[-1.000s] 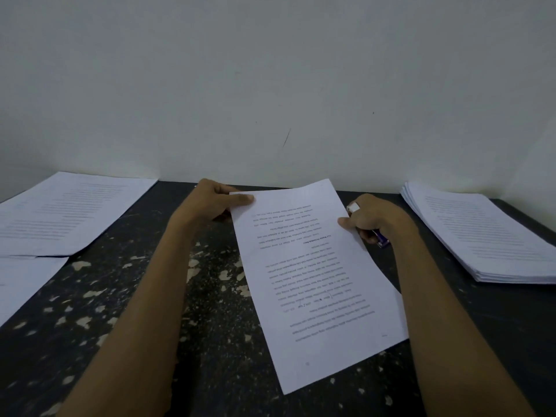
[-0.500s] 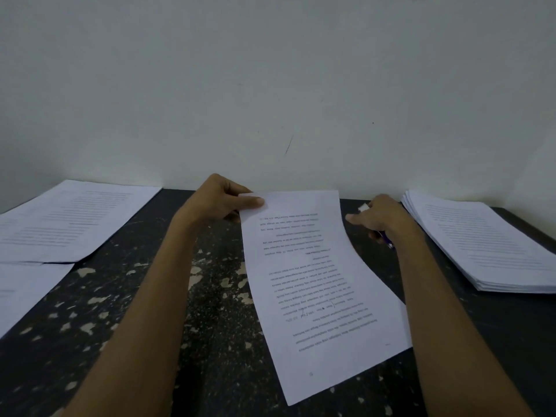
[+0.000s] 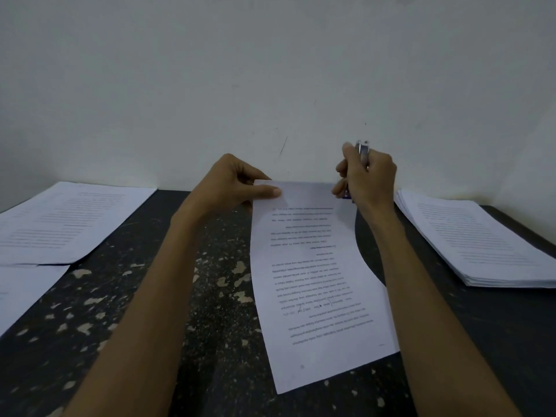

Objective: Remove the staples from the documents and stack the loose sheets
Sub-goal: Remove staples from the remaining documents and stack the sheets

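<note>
Paper, thin and white, is everything here. At the table's [image 3: 150,296] left edge lie flat printed sheets [image 3: 66,221], with another sheet [image 3: 27,293] nearer the front corner.

Moving in, the left hand [image 3: 231,185] pinches the far left corner of the document [image 3: 316,281], thumb on top and fingers curled beneath. The document sits in the middle of the table, its near end flat toward the front edge and its far end curled up off the surface between the two hands. It looks light and floppy, bowing along its right side. I'd judge it easy to crease or tear near a staple, so the far corners, close to the fastening, are the sensible place to hold it. I cannot make out the staple itself.

The right hand [image 3: 370,176] hovers just above the far right corner, apart from the paper, fingers wrapped round a small metal tool [image 3: 362,152] with a purple part, likely a staple remover.

Along the right edge, toward the far corner, rests a thick pile of sheets [image 3: 481,242], well apart from the hands.
</note>
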